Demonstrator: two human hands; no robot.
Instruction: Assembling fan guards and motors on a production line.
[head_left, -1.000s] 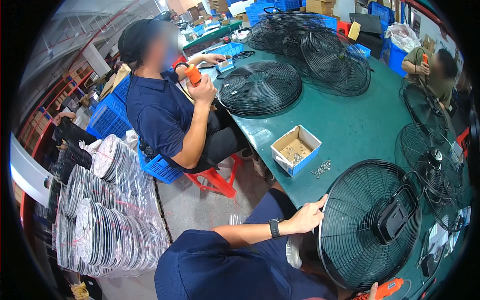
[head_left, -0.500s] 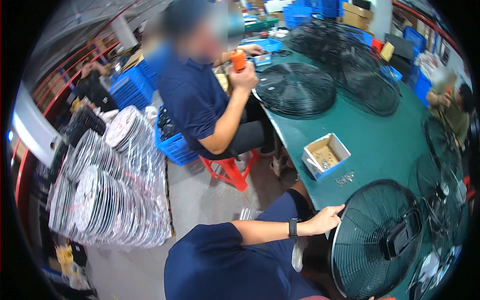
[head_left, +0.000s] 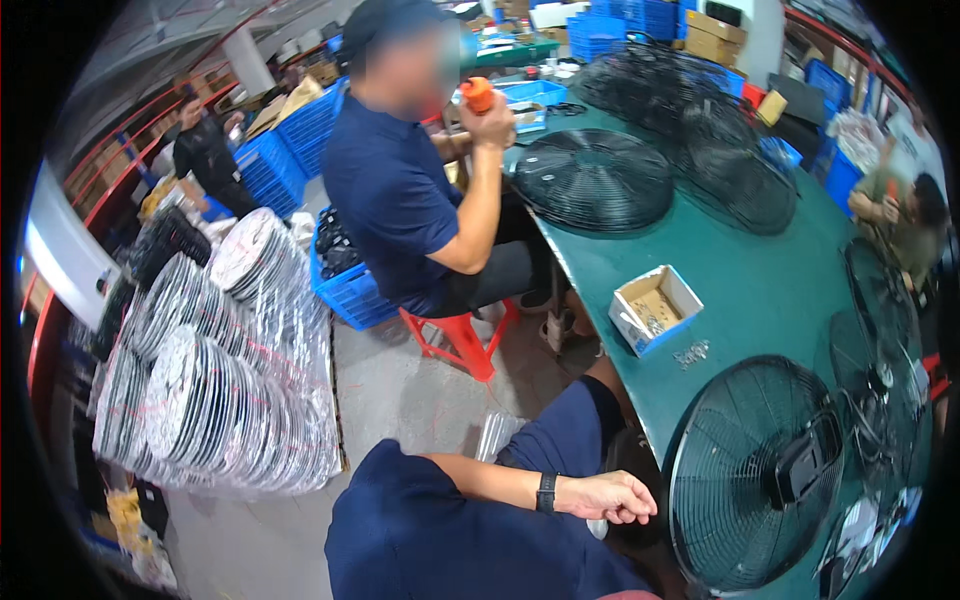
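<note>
My left hand (head_left: 612, 497), with a dark watch on its wrist, is held just left of the near fan grille, apart from its rim. Its fingers are curled in with the tips together; whether something small is between them I cannot make out. The round black wire fan grille (head_left: 735, 440) lies at the near edge of the green table, and a black housing (head_left: 803, 462) sits at its middle. A small pile of metal screws (head_left: 691, 353) lies beyond it, beside an open carton (head_left: 655, 308) with more small metal parts inside. My right hand is out of view.
A co-worker (head_left: 410, 190) on a red stool (head_left: 465, 345) holds an orange tool (head_left: 478, 95) at the table's left side. Another grille (head_left: 595, 180) lies before them. More grilles (head_left: 735, 170) pile up behind. Wrapped stacks of discs (head_left: 215, 400) stand on the floor at left.
My left hand has drawn back from the grille's upper left rim, down and to the left, and its pointing finger has curled in. The co-worker has raised their head and shifted their hands.
</note>
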